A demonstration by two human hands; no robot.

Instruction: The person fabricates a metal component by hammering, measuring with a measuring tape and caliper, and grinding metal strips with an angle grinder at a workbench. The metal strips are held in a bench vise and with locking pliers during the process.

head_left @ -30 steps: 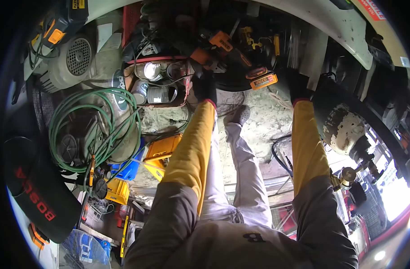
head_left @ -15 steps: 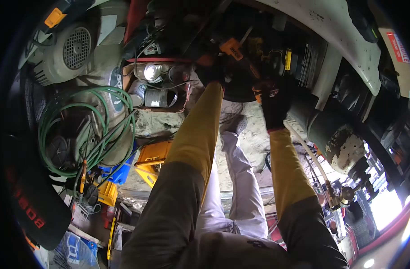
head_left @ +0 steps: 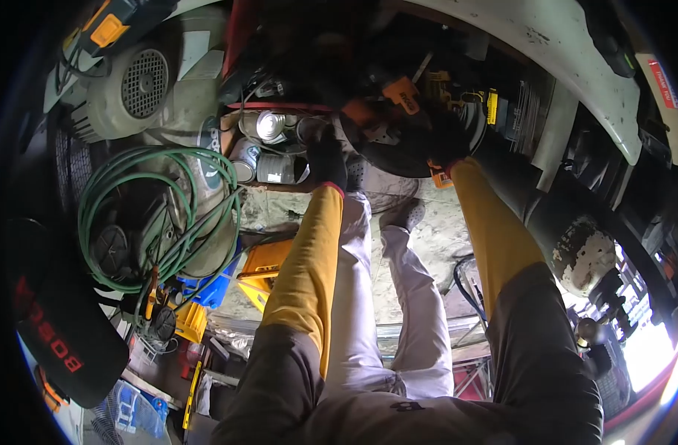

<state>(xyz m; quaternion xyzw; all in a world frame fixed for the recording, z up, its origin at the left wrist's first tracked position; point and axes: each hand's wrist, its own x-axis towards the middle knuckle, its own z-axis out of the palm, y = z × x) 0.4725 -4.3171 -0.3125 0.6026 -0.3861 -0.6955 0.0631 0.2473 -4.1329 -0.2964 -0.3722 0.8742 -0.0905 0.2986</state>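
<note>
My left hand (head_left: 326,162), in a dark glove with a red cuff edge, is beside the box of cans, left of a large dark round disc (head_left: 389,157). Its fingers blend into the shadow. At the disc's right edge, my right hand (head_left: 450,141), also dark-gloved, is over a small orange and black piece (head_left: 440,175); whether it grips this is hidden. An orange power tool (head_left: 402,95) with lettering lies behind the disc. Yellow and black tools (head_left: 458,96) are to its right.
Metal cans (head_left: 275,168) fill the box at left. A coiled green hose (head_left: 101,200) hangs by a grey motor (head_left: 145,83). An orange crate (head_left: 266,259) stands on the floor (head_left: 369,274). At right is a cylinder with peeling paint (head_left: 582,259). A white curved panel (head_left: 569,52) overhangs.
My left hand has drawn back from the disc toward the cans. My right hand has moved up and left to the disc's edge. The view has shifted slightly.
</note>
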